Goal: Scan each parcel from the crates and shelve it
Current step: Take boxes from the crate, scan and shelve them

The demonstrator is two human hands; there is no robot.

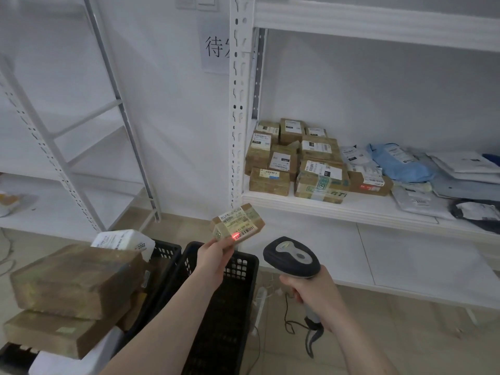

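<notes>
One handheld barcode scanner [293, 259], two black mesh crates [216, 315], two hands, one small parcel [238, 224] above the left fingers [209, 246].

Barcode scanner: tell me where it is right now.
In the head view the barcode scanner is low and right of centre, gripped by the right hand, aimed at the small parcel in the left hand, above the black crate.
</notes>
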